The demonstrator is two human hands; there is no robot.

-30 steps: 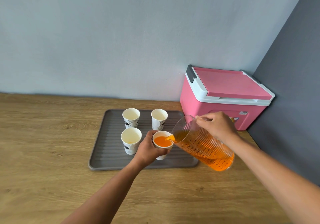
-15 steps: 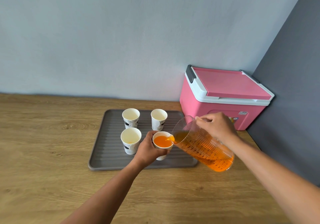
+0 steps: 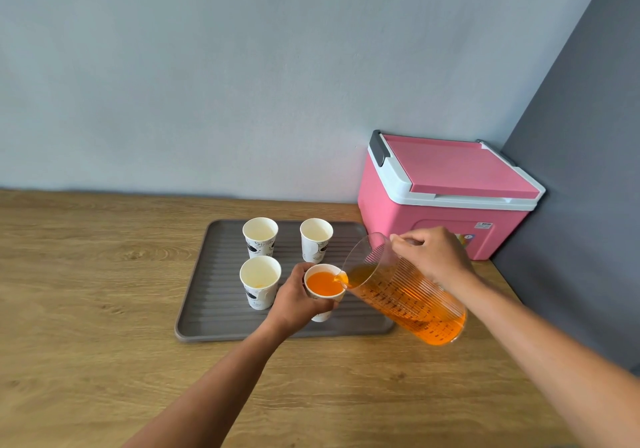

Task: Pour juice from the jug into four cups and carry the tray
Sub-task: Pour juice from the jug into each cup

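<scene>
On the tray (image 3: 207, 309), three cups wait: two at the back (image 3: 260, 236) (image 3: 316, 239), one front-left (image 3: 259, 281). Your left hand (image 3: 298, 302) is wrapped around the front-right cup (image 3: 323, 286), already nearly full of juice. Level the jug (image 3: 405, 292) now, gripped in your closed right hand (image 3: 433, 257), or it may overflow. The pink cooler (image 3: 446, 195) sits close behind your right arm; mind it when swinging across.
</scene>
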